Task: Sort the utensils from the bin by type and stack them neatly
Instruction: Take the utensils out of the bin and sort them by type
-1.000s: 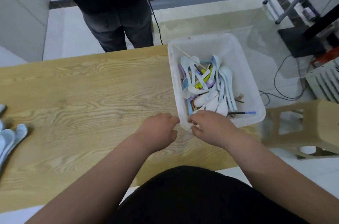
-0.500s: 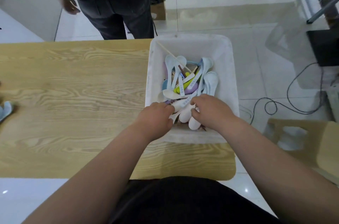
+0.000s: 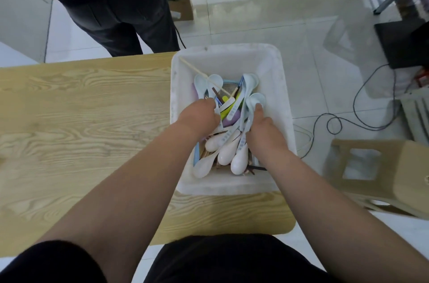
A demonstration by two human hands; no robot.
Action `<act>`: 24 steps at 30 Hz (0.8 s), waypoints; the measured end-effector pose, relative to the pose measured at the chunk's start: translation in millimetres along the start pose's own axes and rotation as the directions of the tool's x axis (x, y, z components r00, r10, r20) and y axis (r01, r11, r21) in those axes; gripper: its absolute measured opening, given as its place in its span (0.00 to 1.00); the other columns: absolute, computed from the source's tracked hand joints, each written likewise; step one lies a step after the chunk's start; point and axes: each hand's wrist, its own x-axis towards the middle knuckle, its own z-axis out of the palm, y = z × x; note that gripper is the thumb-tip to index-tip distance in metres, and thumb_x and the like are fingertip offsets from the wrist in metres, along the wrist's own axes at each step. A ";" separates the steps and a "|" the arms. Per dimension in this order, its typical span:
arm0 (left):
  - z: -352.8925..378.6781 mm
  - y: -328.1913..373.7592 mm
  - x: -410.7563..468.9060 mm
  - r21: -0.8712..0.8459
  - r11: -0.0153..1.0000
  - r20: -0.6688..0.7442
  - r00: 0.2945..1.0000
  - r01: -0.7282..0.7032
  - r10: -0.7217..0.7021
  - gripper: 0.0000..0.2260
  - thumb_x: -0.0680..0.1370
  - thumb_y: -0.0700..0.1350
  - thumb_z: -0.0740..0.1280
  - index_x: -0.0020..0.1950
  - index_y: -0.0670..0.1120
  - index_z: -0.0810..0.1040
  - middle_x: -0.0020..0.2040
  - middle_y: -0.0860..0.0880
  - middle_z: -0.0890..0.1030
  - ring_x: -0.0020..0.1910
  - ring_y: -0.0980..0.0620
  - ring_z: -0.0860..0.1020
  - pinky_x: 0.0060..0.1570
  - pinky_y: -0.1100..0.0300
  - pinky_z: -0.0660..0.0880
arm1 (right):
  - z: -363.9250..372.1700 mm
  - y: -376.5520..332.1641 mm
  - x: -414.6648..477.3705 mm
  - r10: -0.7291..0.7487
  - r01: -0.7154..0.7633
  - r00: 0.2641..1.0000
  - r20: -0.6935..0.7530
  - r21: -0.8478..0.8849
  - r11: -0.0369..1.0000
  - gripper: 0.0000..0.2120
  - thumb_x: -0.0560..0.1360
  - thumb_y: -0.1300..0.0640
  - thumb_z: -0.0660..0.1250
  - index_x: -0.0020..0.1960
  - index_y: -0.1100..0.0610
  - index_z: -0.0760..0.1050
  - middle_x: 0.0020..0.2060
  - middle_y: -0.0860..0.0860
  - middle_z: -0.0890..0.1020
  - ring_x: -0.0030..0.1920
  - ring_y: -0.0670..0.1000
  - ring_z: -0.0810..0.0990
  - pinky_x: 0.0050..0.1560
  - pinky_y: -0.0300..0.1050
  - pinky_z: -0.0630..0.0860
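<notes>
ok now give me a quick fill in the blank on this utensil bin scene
1. The left hand and right hand are both inside the white bin, which holds mostly ____.
2. The bin sits on a ____ table.
3. A pale chopstick leans into the bin's far ____ corner.
Answers: spoons, wooden, left.

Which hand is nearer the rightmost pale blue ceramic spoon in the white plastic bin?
Right. The right hand touches the rightmost pale blue ceramic spoon; the left hand is further left, apart from it.
</notes>
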 end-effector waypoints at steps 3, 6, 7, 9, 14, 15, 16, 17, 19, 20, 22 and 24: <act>4.5 2.4 9.0 -0.013 0.998 0.027 0.998 0.063 -0.062 0.14 0.79 0.52 0.65 0.58 0.43 0.73 0.48 0.45 0.77 0.44 0.47 0.72 0.43 0.55 0.69 | 3.4 2.2 1.6 0.023 -0.022 1.000 -0.019 0.087 0.996 0.36 0.81 0.59 0.61 0.81 0.52 0.44 0.41 0.49 0.71 0.32 0.44 0.67 0.29 0.42 0.61; 7.4 3.1 14.7 -0.140 0.979 0.038 0.989 0.150 -0.146 0.16 0.75 0.53 0.70 0.54 0.44 0.72 0.42 0.47 0.77 0.41 0.47 0.75 0.39 0.56 0.70 | 0.6 4.3 1.9 0.040 -0.042 0.999 0.011 0.170 0.984 0.33 0.80 0.61 0.61 0.79 0.54 0.48 0.38 0.49 0.71 0.33 0.45 0.69 0.31 0.44 0.64; 6.8 3.1 16.0 -0.187 0.966 0.045 0.984 0.180 -0.175 0.15 0.74 0.52 0.71 0.51 0.44 0.72 0.39 0.48 0.75 0.40 0.48 0.75 0.35 0.58 0.69 | 0.0 5.6 1.5 0.044 -0.046 0.999 0.017 0.204 0.978 0.31 0.80 0.62 0.61 0.78 0.55 0.50 0.38 0.50 0.72 0.34 0.46 0.70 0.30 0.44 0.64; 4.8 3.4 18.4 -0.227 0.951 0.053 0.977 0.211 -0.204 0.14 0.72 0.49 0.73 0.47 0.44 0.72 0.37 0.49 0.74 0.37 0.50 0.75 0.29 0.58 0.65 | -0.4 8.7 0.4 0.049 -0.055 0.998 0.028 0.271 0.961 0.30 0.80 0.61 0.61 0.77 0.57 0.51 0.38 0.50 0.73 0.34 0.47 0.71 0.29 0.44 0.64; 2.1 3.5 14.3 -0.271 0.932 0.126 0.969 0.241 -0.214 0.11 0.72 0.44 0.70 0.35 0.43 0.70 0.32 0.47 0.72 0.34 0.48 0.74 0.29 0.60 0.65 | -1.8 11.1 -0.7 0.059 -0.073 0.997 0.051 0.346 0.935 0.28 0.79 0.59 0.65 0.75 0.57 0.56 0.39 0.46 0.72 0.37 0.48 0.73 0.38 0.47 0.72; 1.6 2.2 11.2 -0.303 0.916 0.156 0.962 0.262 -0.223 0.09 0.72 0.43 0.70 0.36 0.42 0.72 0.33 0.46 0.73 0.35 0.47 0.74 0.33 0.60 0.68 | -2.4 11.5 -1.5 0.073 -0.089 0.996 0.057 0.373 0.924 0.26 0.79 0.59 0.64 0.74 0.56 0.59 0.40 0.46 0.72 0.37 0.48 0.73 0.37 0.46 0.72; 0.3 0.8 7.1 -0.350 0.894 0.181 0.956 0.280 -0.229 0.07 0.72 0.42 0.69 0.38 0.42 0.75 0.34 0.45 0.74 0.36 0.47 0.74 0.36 0.58 0.69 | -4.1 11.4 -3.6 0.088 -0.103 0.995 0.057 0.413 0.905 0.24 0.79 0.59 0.64 0.72 0.56 0.62 0.41 0.47 0.74 0.38 0.48 0.74 0.36 0.46 0.72; -0.6 -1.2 1.9 -0.422 0.855 0.207 0.950 0.302 -0.234 0.04 0.72 0.41 0.69 0.40 0.42 0.76 0.35 0.44 0.73 0.36 0.46 0.73 0.38 0.56 0.69 | -5.0 11.7 -5.4 0.100 -0.111 0.994 0.049 0.464 0.879 0.21 0.78 0.59 0.63 0.70 0.55 0.65 0.44 0.49 0.76 0.39 0.48 0.75 0.37 0.46 0.73; -2.7 -5.7 -10.5 -0.596 0.719 0.265 0.933 0.357 -0.243 0.01 0.72 0.37 0.68 0.42 0.42 0.77 0.35 0.43 0.72 0.35 0.47 0.71 0.40 0.54 0.70 | -6.3 12.1 -9.1 0.113 -0.116 0.993 0.039 0.568 0.815 0.16 0.77 0.59 0.63 0.64 0.55 0.71 0.46 0.50 0.79 0.41 0.48 0.78 0.41 0.46 0.77; -3.8 -7.0 -18.5 -0.663 0.644 0.297 0.923 0.383 -0.243 0.02 0.72 0.36 0.68 0.43 0.41 0.77 0.36 0.41 0.72 0.35 0.47 0.71 0.40 0.53 0.71 | -7.3 11.6 -10.8 0.119 -0.128 0.991 0.057 0.619 0.775 0.14 0.76 0.59 0.64 0.61 0.55 0.73 0.45 0.50 0.81 0.42 0.48 0.79 0.43 0.47 0.78; -3.0 -9.1 -35.3 -0.734 0.539 0.342 0.910 0.414 -0.233 0.03 0.73 0.35 0.69 0.45 0.40 0.79 0.39 0.41 0.74 0.38 0.46 0.73 0.42 0.53 0.73 | -7.6 10.0 -12.9 0.123 -0.177 0.984 0.128 0.743 0.645 0.13 0.74 0.61 0.64 0.58 0.57 0.77 0.43 0.52 0.84 0.43 0.51 0.84 0.46 0.50 0.83; -0.4 -9.1 -51.3 -0.774 0.463 0.363 0.902 0.432 -0.235 0.05 0.74 0.35 0.69 0.49 0.39 0.80 0.41 0.40 0.79 0.38 0.46 0.76 0.42 0.54 0.76 | -9.0 4.7 -16.3 0.096 -0.214 0.977 0.191 0.841 0.498 0.13 0.74 0.63 0.63 0.57 0.59 0.78 0.43 0.54 0.85 0.43 0.51 0.85 0.47 0.49 0.84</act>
